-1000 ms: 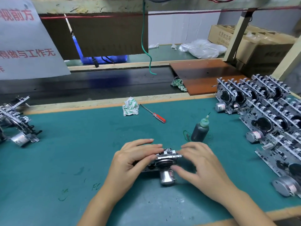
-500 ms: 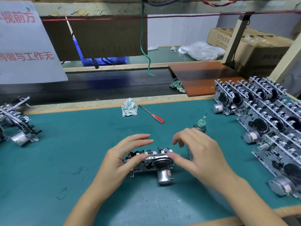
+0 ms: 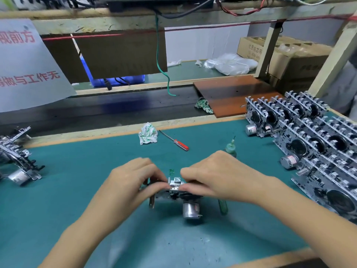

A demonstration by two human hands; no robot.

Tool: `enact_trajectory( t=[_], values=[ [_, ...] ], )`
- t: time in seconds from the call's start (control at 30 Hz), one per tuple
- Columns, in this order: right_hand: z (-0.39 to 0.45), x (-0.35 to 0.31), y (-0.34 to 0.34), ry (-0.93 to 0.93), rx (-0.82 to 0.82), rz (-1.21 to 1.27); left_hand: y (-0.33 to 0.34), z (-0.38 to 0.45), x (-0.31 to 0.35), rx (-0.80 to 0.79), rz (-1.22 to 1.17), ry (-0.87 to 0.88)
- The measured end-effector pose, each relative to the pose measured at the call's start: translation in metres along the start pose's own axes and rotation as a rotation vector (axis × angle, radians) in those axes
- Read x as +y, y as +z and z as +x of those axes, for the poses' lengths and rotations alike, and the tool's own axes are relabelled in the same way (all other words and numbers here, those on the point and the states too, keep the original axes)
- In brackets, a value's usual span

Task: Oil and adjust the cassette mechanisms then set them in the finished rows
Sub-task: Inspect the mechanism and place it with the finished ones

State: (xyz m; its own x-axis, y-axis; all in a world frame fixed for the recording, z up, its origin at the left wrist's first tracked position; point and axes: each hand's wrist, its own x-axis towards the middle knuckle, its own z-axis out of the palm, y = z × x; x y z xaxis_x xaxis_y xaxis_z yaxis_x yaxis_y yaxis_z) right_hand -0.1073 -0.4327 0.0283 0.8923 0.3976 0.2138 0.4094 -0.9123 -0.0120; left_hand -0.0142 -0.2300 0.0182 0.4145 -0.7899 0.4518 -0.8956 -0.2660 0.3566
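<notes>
So the cassette mechanism (image 3: 174, 190) sits low in the middle of the frame on the green table (image 3: 77, 190), motor can hanging toward the bottom edge. Both hands are on it from either side. The left hand (image 3: 133, 182) has its fingers curled in and pinching the left end of the metal frame, and the right hand (image 3: 216, 176) is curled over the right end, fingertips pressing down on the little block on top. My guess is one grip steadies it while the other nudges a part into place, which would be the adjusting bit of the job. Can't tell exactly which part is being pushed; the fingers cover it.

The oil bottle (image 3: 230, 147) stands just behind the right hand, so it's a short reach. A green-handled tool (image 3: 223, 206) lies on the mat just under the right wrist; what kind it is I can't tell. The red screwdriver (image 3: 178, 143) and a crumpled rag (image 3: 147, 133) lie further back toward the centre, near but out of the way.

The finished rows (image 3: 309, 144) fill the right side of the frame, units leaning against each other in lines. A few more mechanisms (image 3: 17, 159) sit at the left edge, probably the to-do pile. So work looks to flow left to right, and this one isn't in its row yet.
</notes>
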Motion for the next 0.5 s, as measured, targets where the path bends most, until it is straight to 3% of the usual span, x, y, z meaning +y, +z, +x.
enact_trajectory(
  t=[0.23, 0.33, 0.5],
  values=[
    [-0.024, 0.036, -0.097, 0.231, 0.335, 0.124, -0.05, 0.134, 0.048, -0.011, 0.122, 0.426],
    [-0.039, 0.064, -0.118, 0.354, 0.389, 0.055, -0.039, 0.196, 0.065, -0.044, 0.156, 0.45],
    [-0.07, 0.111, -0.092, 0.576, 0.311, -0.196, 0.029, 0.251, 0.082, -0.145, 0.239, 0.394]
  ],
)
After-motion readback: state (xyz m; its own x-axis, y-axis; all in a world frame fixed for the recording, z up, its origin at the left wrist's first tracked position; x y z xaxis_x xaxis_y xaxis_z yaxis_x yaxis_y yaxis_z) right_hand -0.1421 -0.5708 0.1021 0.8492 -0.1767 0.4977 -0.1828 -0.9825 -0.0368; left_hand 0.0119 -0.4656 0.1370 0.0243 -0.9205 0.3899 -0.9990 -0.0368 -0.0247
